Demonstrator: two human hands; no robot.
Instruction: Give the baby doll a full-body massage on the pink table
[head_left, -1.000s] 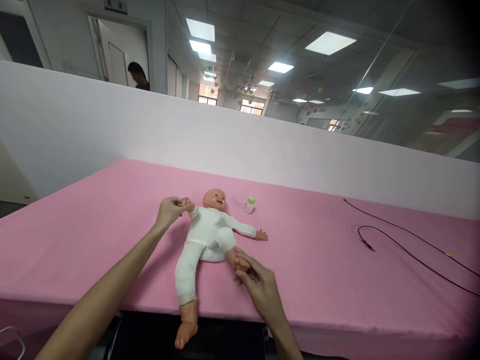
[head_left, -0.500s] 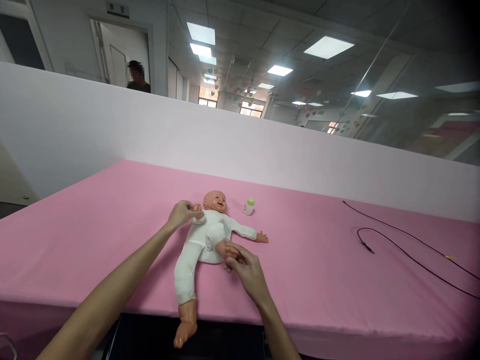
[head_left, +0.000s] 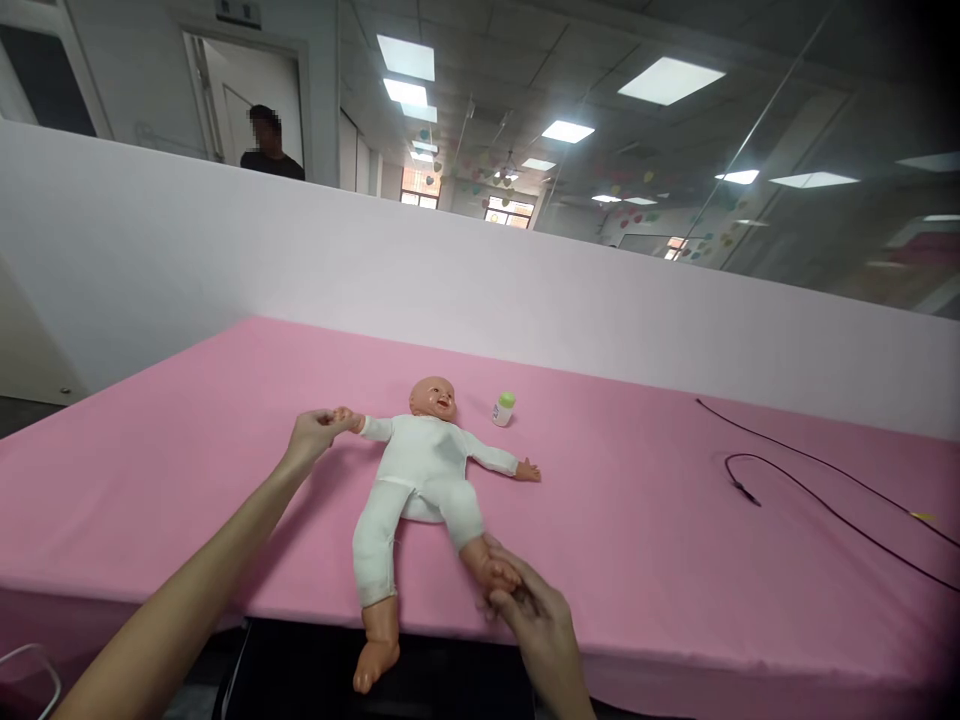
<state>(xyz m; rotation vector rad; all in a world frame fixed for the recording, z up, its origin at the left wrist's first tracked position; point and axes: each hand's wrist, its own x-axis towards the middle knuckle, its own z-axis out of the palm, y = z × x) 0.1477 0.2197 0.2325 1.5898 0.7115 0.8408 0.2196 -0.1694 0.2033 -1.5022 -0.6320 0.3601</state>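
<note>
Doll (head_left: 421, 448): on its back on the table, dressed in white, between the two hands and straight in front of the person.
Long axis: runs from the near edge towards the wall, head (head_left: 433, 398) at the far end, legs pointing back at the person and spread.
Left hand (head_left: 313, 437): out beside the doll's upper body, thumb and fingers pinched around one small hand (head_left: 348, 419); that doll arm reaches straight out sideways.
Right hand (head_left: 544, 610): down by the near edge, fingers curled about a bare foot (head_left: 501, 575), thumb against it; the leg slants out towards this side.
Between the hands: the two holds sit at opposite corners, so the line joining them crosses the body on a slant; the right hand is the nearer to the person, the left is nearer the head.
Loose limbs: the other arm rests out on the cloth, palm bare; the other foot (head_left: 376, 665) juts past the near edge.
Bottle (head_left: 504, 409): small, green-capped, near the head, not touching it.
Table (head_left: 637, 560): covered in pink cloth, a black cord (head_left: 806, 485) looped well off to the right.
Beyond: a white wall (head_left: 480, 280), glass above, someone (head_left: 271, 160) in dark clothes by the doorway.
</note>
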